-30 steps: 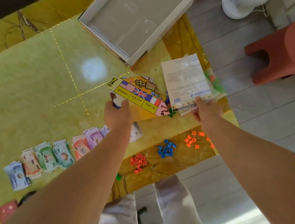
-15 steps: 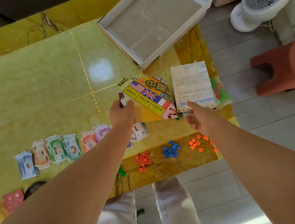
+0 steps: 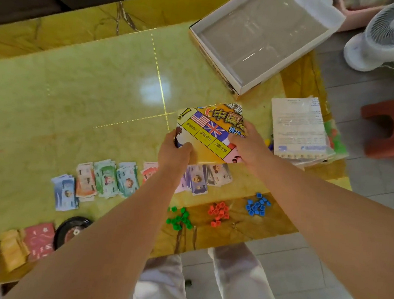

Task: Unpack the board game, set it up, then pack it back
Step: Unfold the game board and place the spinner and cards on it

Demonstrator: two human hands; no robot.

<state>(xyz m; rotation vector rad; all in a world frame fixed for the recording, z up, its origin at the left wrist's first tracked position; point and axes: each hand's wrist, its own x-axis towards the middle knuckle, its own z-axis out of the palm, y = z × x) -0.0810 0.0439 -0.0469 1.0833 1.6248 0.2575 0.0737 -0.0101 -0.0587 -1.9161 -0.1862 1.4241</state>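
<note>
The folded game board, yellow with flag squares, lies at the middle of the table. My left hand grips its near left corner. My right hand holds its right side, fingers over the top face. The open white game box stands behind it. A clear bag with a printed sheet lies to the right, apart from both hands. Stacks of play money run along the near side. Piles of green, red and blue cubes sit near the front edge.
Card stacks and a black round dish lie at the near left. The table's right edge is close to the bag. A white fan and a red stool stand on the floor to the right.
My right hand has let go of the clear bag, which now lies on the table, and has moved left onto the board. The left hand keeps its hold on the board.
</note>
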